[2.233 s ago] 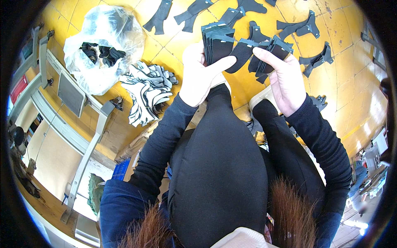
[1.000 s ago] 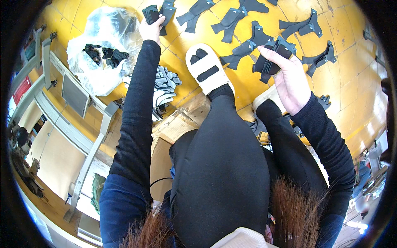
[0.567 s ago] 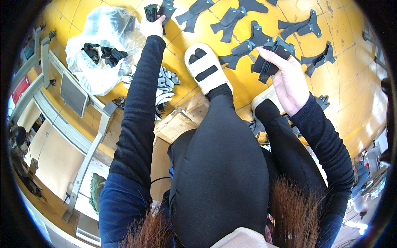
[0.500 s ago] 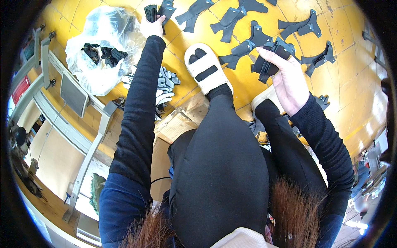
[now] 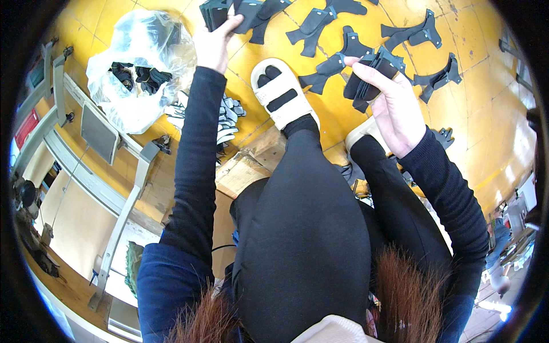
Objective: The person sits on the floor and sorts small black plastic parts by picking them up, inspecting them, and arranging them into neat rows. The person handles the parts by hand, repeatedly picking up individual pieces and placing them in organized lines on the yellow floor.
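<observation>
In my left hand [image 5: 215,47], at the top of the view, is a stack of black socks [image 5: 214,15], gripped between thumb and fingers. Another dark sock [image 5: 249,11] lies against that hand's fingertips; whether it is held cannot be made out. My right hand [image 5: 396,106] is closed on a bundle of dark socks [image 5: 362,83], thumb over the top and small tags along one end. Around both hands, several dark pairs of socks [image 5: 311,30] are spread over the yellow floor, some crossed over one another.
A clear plastic bag [image 5: 153,43] with black bundles inside stands left of my left forearm. Beside it lies a white-and-dark pile [image 5: 231,117]. A cardboard box [image 5: 245,173] sits by my knee. A metal frame [image 5: 136,200] borders the left. My sandalled foot [image 5: 284,97] is between the hands.
My left hand has come slightly nearer to me, and its sock stack looks more fanned out beside the neighbouring dark sock. The right hand keeps its bundle, tilted a little differently.
</observation>
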The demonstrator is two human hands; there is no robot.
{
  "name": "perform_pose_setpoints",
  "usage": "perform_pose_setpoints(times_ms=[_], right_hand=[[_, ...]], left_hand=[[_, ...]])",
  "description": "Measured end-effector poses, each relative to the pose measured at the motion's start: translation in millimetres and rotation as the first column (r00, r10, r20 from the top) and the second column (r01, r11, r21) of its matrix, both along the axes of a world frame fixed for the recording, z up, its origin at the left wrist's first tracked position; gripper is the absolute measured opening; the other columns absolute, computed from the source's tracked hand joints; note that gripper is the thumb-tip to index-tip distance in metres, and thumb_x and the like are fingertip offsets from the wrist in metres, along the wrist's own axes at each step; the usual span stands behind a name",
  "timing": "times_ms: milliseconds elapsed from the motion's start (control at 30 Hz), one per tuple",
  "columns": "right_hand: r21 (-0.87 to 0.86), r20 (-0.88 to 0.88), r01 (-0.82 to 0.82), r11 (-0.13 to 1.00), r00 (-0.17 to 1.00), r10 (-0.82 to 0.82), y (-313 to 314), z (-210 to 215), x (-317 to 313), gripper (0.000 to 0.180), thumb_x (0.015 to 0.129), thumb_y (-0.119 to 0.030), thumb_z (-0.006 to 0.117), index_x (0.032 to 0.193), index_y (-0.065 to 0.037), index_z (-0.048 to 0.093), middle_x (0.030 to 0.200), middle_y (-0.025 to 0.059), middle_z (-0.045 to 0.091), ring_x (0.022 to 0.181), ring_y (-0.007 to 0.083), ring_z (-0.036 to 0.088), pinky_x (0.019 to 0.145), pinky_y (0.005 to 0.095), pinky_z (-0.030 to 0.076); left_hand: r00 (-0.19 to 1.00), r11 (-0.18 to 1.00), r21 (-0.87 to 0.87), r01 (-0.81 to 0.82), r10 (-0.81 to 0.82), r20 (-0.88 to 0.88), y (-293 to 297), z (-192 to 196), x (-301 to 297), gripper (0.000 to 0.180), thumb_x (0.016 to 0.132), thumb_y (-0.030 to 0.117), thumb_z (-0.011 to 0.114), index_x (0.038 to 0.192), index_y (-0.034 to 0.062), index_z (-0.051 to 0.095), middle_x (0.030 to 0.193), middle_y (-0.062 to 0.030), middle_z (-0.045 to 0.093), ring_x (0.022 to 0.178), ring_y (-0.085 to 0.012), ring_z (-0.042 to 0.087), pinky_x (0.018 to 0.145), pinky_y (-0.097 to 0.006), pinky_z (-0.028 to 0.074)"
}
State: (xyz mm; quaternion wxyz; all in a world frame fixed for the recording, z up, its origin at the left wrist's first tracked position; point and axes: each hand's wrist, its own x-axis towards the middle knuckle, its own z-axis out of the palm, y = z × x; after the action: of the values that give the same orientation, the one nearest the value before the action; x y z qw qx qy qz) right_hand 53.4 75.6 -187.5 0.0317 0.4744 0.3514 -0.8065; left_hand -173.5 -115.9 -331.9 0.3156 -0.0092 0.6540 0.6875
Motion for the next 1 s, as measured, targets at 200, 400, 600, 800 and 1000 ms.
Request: perform_pose_setpoints(times_ms=[200, 400, 600, 800, 1000], right_hand=[[0.029, -0.061, -0.031, 0.999, 0.998, 0.032, -8, 14, -13, 0.025, 0.084, -0.009, 0.065, 0.107, 0.001, 0.064, 0.103, 0.0054, 0.066, 0.091, 0.0114, 0.06, 0.085, 0.0242, 0.044], [0.087, -0.004, -0.074, 0.993, 0.997, 0.074, -8, 14, -7, 0.02, 0.085, -0.011, 0.066, 0.104, -0.004, 0.064, 0.098, 0.0037, 0.066, 0.095, 0.0108, 0.058, 0.087, 0.0241, 0.042], [0.084, 0.036, -0.018, 0.996, 0.999, 0.015, -8, 10, -5, 0.021, 0.084, -0.012, 0.068, 0.102, -0.003, 0.064, 0.095, 0.0028, 0.066, 0.092, 0.01, 0.058, 0.087, 0.025, 0.042], [0.101, 0.006, -0.008, 0.995, 1.0, 0.007, -11, 8, -6, 0.021, 0.084, -0.011, 0.067, 0.103, -0.003, 0.064, 0.098, 0.0028, 0.066, 0.093, 0.0099, 0.059, 0.088, 0.0257, 0.042], [0.107, 0.034, 0.015, 0.994, 0.999, -0.019, -12, 4, -2, 0.021, 0.084, -0.011, 0.067, 0.103, -0.003, 0.064, 0.099, 0.0035, 0.067, 0.094, 0.0105, 0.059, 0.088, 0.0258, 0.042]], left_hand=[[0.983, 0.983, 0.172, -0.057, 0.025, 0.181, 33, 94, 84, 0.031, 0.07, 0.002, 0.077, 0.096, 0.0025, 0.06, 0.084, -0.0018, 0.061, 0.076, -0.0083, 0.059, 0.069, -0.02, 0.048], [0.975, 0.983, 0.071, 0.168, -0.176, 0.134, 29, 121, 109, 0.036, 0.071, -0.011, 0.07, 0.101, 0.0031, 0.057, 0.091, -0.0027, 0.058, 0.082, -0.011, 0.057, 0.075, -0.023, 0.047], [0.965, 0.981, 0.051, 0.186, -0.192, 0.177, 32, 122, 111, 0.034, 0.071, -0.011, 0.069, 0.1, 0.0028, 0.057, 0.091, -0.0033, 0.058, 0.083, -0.0108, 0.057, 0.076, -0.023, 0.047], [0.968, 0.986, 0.088, 0.142, -0.156, 0.197, 30, 119, 113, 0.033, 0.072, -0.011, 0.068, 0.1, 0.0028, 0.057, 0.091, -0.0029, 0.058, 0.084, -0.0108, 0.057, 0.076, -0.023, 0.048], [0.958, 0.984, 0.067, 0.164, -0.175, 0.225, 27, 121, 115, 0.038, 0.073, -0.012, 0.067, 0.105, 0.0025, 0.056, 0.094, -0.0038, 0.059, 0.084, -0.0113, 0.058, 0.078, -0.023, 0.049]])
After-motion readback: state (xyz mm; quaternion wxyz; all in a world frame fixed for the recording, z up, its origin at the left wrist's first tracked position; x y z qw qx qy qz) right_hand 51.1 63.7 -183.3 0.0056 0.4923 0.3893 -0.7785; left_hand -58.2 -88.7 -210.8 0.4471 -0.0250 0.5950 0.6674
